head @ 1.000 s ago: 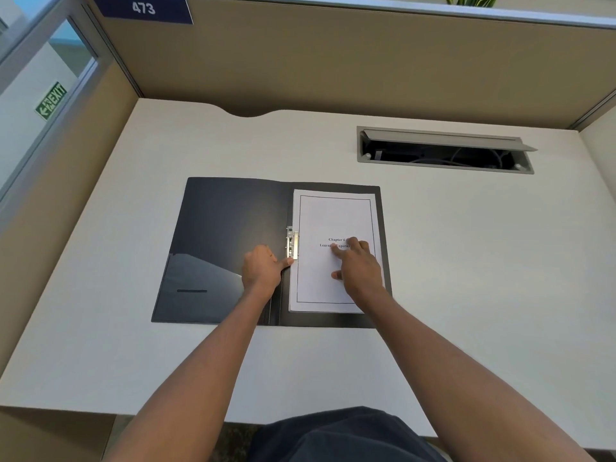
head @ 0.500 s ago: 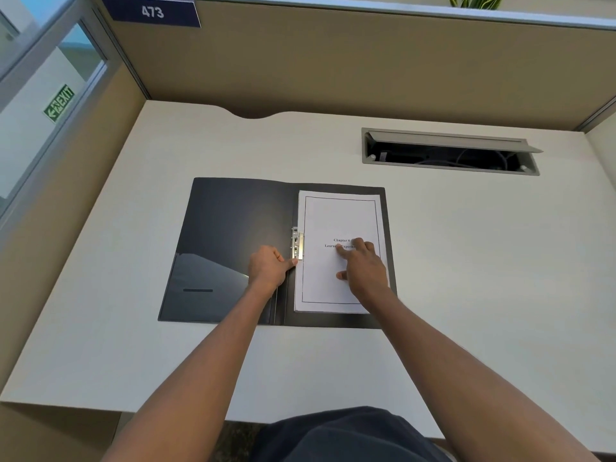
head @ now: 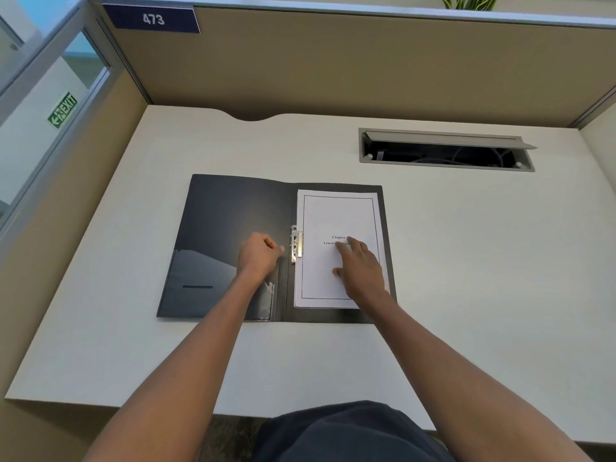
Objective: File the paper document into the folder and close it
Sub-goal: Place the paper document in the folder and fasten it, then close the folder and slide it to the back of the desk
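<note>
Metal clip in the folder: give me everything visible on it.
The metal clip is a small, shiny silver lever clamp, long and narrow, set along the spine of the open black folder. It sits at the left edge of the paper document, seemingly over it. The left hand is beside it; contact is unclear.

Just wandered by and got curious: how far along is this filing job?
Done: the paper document lies on the right half of the open black folder, its edge under the metal clip. In hand: the right hand presses the page; the left hand sits beside the clip. Left: closing the cover.
</note>
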Motion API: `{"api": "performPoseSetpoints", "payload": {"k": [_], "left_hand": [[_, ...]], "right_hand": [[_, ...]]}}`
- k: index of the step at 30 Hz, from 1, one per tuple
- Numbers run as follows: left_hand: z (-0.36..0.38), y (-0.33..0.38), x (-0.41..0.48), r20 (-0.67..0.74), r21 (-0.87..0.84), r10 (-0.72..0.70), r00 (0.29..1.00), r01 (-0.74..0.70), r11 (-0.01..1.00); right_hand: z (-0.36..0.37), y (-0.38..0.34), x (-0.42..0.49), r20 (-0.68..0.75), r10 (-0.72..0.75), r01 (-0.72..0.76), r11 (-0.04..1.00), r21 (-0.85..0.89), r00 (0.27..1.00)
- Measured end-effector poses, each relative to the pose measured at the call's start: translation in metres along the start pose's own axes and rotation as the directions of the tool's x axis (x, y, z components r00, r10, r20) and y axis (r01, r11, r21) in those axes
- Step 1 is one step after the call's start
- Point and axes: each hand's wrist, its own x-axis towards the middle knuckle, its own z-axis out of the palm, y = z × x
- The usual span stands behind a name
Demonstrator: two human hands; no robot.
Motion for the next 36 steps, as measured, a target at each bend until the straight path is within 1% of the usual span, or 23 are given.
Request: {"api": "performPoseSetpoints", "payload": {"k": [4,6,9,13,17,20,23,27,30,33,36], "left_hand": [[-0.026,-0.003,0.015,-0.155,0.086,0.076,0.985,-0.063,0.994],[-0.040,-0.008,0.025,-0.227,0.141,0.100,0.969,-0.069,0.988],[-0.060,-0.022,0.040,-0.313,0.251,0.085,0.946,-0.004,0.968],[-0.087,-0.046,0.058,-0.371,0.290,-0.032,0.928,0.148,0.946],[-0.104,-0.057,0.070,-0.358,0.221,-0.196,0.913,0.287,0.932],[-0.109,-0.058,0.075,-0.327,0.176,-0.249,0.911,0.318,0.932],[-0.109,-0.053,0.074,-0.308,0.167,-0.249,0.918,0.310,0.936],[-0.106,-0.042,0.066,-0.314,0.185,-0.208,0.926,0.275,0.943],[-0.103,-0.031,0.061,-0.298,0.166,-0.184,0.937,0.240,0.956],[-0.100,-0.015,0.053,-0.284,0.153,-0.154,0.946,0.203,0.967],[-0.101,0.007,0.042,-0.288,0.143,-0.148,0.946,0.195,0.970]], "right_hand": [[0.008,-0.013,-0.008,-0.029,-0.024,0.024,0.999,0.023,0.999],[0.011,-0.021,-0.012,-0.040,-0.030,0.032,0.998,0.051,0.999],[0.017,-0.033,-0.017,-0.037,-0.053,0.055,0.997,0.060,0.998],[0.023,-0.041,-0.022,-0.027,-0.059,0.060,0.998,0.033,0.998],[0.030,-0.038,-0.030,0.022,-0.016,0.016,1.000,0.000,1.000],[0.034,-0.032,-0.036,0.054,-0.002,0.003,1.000,-0.019,0.999],[0.033,-0.025,-0.040,0.062,-0.008,0.010,0.999,-0.035,0.998],[0.030,-0.009,-0.046,0.067,0.006,-0.003,0.999,-0.043,0.998],[0.027,0.007,-0.051,0.064,0.024,-0.021,0.999,-0.049,0.998],[0.026,0.023,-0.058,0.060,0.040,-0.037,0.998,-0.054,0.997],[0.026,0.039,-0.066,0.056,0.044,-0.041,0.998,-0.056,0.997]]}}
